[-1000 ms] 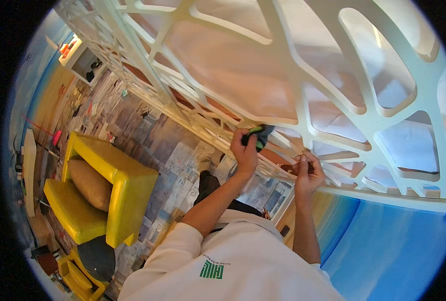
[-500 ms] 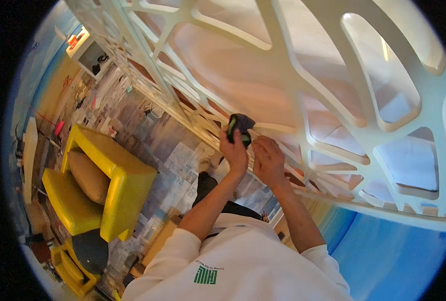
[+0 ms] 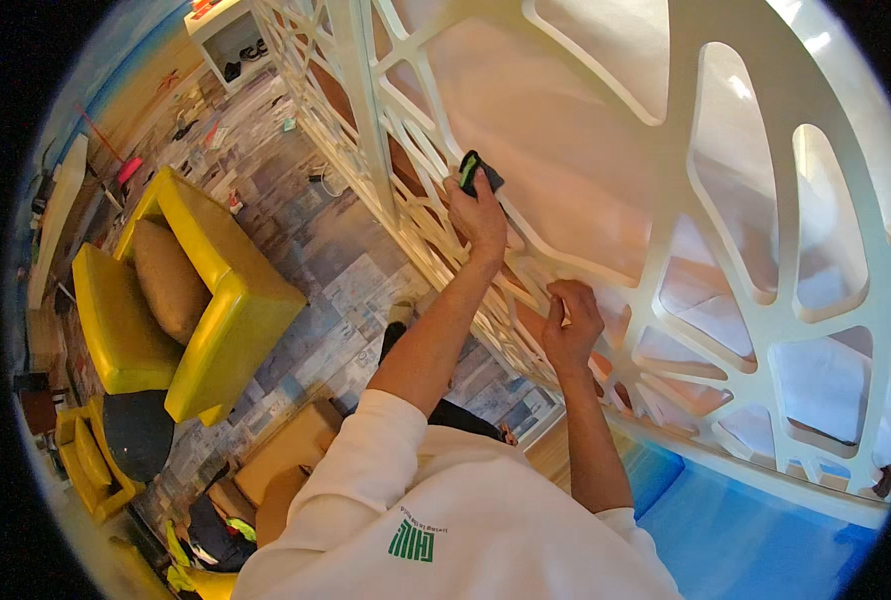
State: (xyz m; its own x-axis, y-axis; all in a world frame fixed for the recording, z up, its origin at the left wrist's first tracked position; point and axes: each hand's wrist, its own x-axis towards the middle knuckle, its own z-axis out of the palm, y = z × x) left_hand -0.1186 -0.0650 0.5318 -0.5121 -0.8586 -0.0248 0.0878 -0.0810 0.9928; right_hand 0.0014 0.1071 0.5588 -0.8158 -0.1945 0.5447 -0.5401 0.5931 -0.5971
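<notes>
My left hand (image 3: pixel 479 215) is closed on a dark cloth (image 3: pixel 482 172) with a bright green strip. It holds the bunched cloth against a bar of the white cut-out lattice panel (image 3: pixel 670 150). My right hand (image 3: pixel 572 328) is lower and to the right, in front of the lattice, with its fingers curled in and pressed together. Whether those fingers hold anything small cannot be made out. Pale pinkish and white surfaces show through the openings of the panel.
A yellow armchair (image 3: pixel 240 300) with a brown cushion (image 3: pixel 168 282) stands at left on the patchwork-patterned floor (image 3: pixel 350 300). Next to it is a dark round stool (image 3: pixel 137 435). A white cabinet (image 3: pixel 227 40) is at far left, and a blue surface (image 3: pixel 745 540) lies lower right.
My left hand has moved up and away along the lattice with the cloth. My right hand has moved apart from it, to the right and down. The whole view has shifted.
</notes>
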